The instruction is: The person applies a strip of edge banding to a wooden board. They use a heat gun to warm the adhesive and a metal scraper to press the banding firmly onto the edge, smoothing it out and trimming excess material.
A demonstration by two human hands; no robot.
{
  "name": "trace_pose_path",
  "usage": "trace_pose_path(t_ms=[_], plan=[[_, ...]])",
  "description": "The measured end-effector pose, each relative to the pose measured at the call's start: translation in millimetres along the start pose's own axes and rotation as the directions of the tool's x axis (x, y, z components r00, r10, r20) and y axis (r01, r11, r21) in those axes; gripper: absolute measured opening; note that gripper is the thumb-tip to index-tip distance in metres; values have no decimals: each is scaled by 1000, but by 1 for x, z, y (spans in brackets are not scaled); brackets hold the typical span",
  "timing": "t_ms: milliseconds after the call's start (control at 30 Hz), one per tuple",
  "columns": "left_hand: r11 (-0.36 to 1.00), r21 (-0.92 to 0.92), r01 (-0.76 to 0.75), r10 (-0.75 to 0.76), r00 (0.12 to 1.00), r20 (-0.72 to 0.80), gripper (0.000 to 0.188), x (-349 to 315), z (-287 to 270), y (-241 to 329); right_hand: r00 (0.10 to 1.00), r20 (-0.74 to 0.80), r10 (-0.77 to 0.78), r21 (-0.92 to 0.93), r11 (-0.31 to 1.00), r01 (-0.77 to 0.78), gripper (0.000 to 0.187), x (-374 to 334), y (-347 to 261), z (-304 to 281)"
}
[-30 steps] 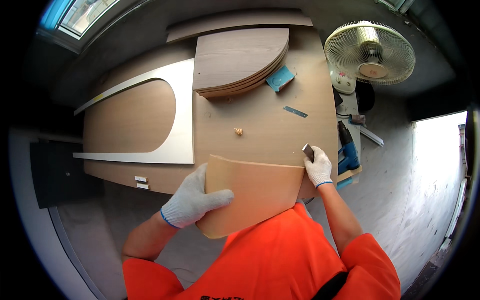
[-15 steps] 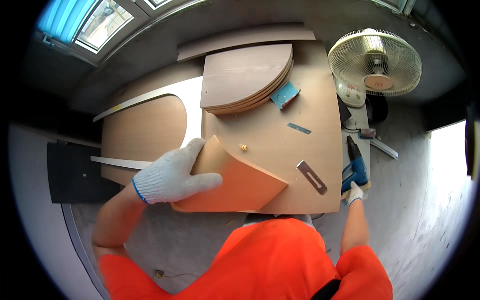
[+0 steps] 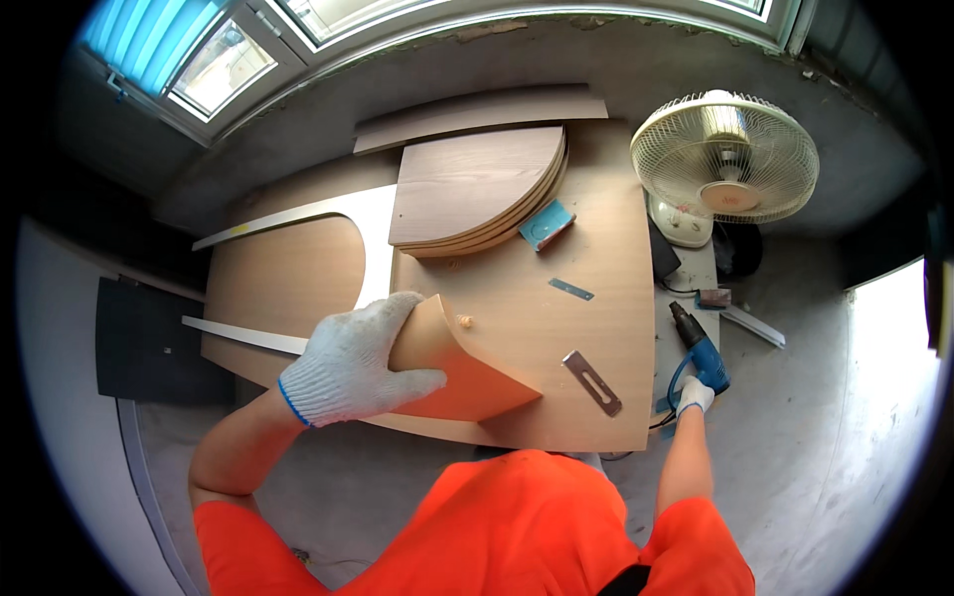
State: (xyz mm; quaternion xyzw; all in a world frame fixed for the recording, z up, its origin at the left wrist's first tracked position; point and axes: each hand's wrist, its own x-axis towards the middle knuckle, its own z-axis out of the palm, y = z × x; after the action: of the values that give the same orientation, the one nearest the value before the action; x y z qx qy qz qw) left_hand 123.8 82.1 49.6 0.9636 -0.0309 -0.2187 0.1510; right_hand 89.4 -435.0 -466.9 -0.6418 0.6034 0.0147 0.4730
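Gripping curved panel [image 3: 452, 372], left hand [image 3: 348, 363] atop

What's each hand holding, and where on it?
Left hand grips the curved panel at its raised upper-left edge. Right hand reaches the blue power tool; grip unclear.

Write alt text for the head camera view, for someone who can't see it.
A person's white-gloved left hand grips a curved tan wooden panel on a wooden worktable, while the gloved right hand reaches to a blue power tool at the table's right. A white fan stands behind.
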Motion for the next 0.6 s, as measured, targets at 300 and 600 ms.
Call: trace_pose_path(t_ms=[300, 600], plan=[[997, 9, -82, 82, 997, -5, 71, -11, 9, -2, 617, 79, -783, 252, 614, 748, 41, -161, -104, -102], [978, 66, -197, 199, 979, -28, 66, -27, 19, 3, 482, 215, -850, 312, 527, 791, 24, -299, -192, -114]])
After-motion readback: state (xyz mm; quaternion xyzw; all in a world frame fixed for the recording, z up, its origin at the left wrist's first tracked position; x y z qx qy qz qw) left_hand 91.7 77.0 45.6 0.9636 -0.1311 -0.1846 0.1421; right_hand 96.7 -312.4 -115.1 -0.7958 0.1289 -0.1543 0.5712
